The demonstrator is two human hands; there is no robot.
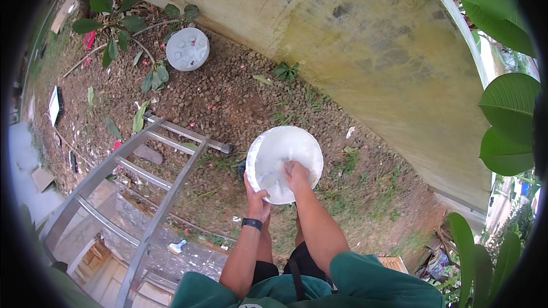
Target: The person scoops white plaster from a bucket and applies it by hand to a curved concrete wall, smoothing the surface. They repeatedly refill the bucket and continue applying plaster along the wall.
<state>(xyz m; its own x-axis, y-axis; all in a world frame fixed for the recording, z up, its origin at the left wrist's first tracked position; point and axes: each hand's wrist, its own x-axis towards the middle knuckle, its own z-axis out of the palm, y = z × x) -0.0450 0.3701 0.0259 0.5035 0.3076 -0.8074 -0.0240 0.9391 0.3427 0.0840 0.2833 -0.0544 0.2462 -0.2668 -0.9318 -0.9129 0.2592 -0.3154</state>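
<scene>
A white plastic bucket (255,165) is tilted in front of me, its mouth toward me. Whitish, wet-looking material coats its inside. My left hand (257,202) grips the bucket's side near the lower left of the rim, with a dark band on the wrist. Down inside the bucket is my right hand (297,175), its fingers curled and partly hidden. Whatever those fingers hold, if anything, does not show.
An aluminium ladder (144,175) leans at left. Another white bucket (188,49) with whitish contents sits by the stained wall (365,63). A brush (177,246) lies lower left. Leafy plants (508,124) crowd the right edge; leaves and stones dot the soil.
</scene>
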